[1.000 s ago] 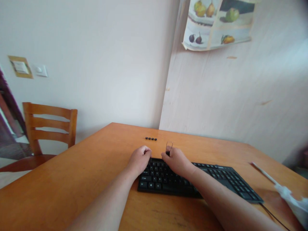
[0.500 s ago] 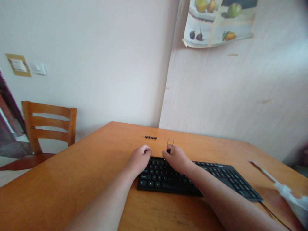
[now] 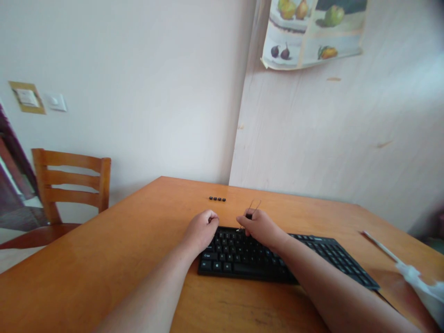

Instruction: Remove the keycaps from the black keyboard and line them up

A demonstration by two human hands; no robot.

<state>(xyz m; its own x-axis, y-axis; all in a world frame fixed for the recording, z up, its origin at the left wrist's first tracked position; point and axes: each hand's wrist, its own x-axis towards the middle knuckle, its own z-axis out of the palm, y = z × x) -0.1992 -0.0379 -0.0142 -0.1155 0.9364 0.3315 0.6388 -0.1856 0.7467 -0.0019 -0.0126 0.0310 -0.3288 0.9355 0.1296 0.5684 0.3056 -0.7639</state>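
A black keyboard (image 3: 255,269) lies flat on the table in front of me. My left hand (image 3: 202,230) is closed at its upper left corner, fingers curled by the edge and partly hidden. In my right hand (image 3: 258,226), held over the top rows, is a keycap puller (image 3: 249,216) with a dark grip and thin wire loops. Its lower wire ends reach down to the upper part of the keyboard, where a small pale spot shows. Several black keycaps (image 3: 217,199) stand in a short row farther back on the table.
The wooden table (image 3: 138,240) reaches back to the wall. At right lie a thin pale stick (image 3: 379,246) and a crumpled white plastic wrapper (image 3: 416,280). The keyboard's cable (image 3: 388,301) runs off under my right forearm. A wooden chair (image 3: 72,178) stands at left.
My right hand has shifted slightly right and the keycap puller has tilted, its upper loop leaning to the right. The pale spot now shows more clearly. My left hand stays put.
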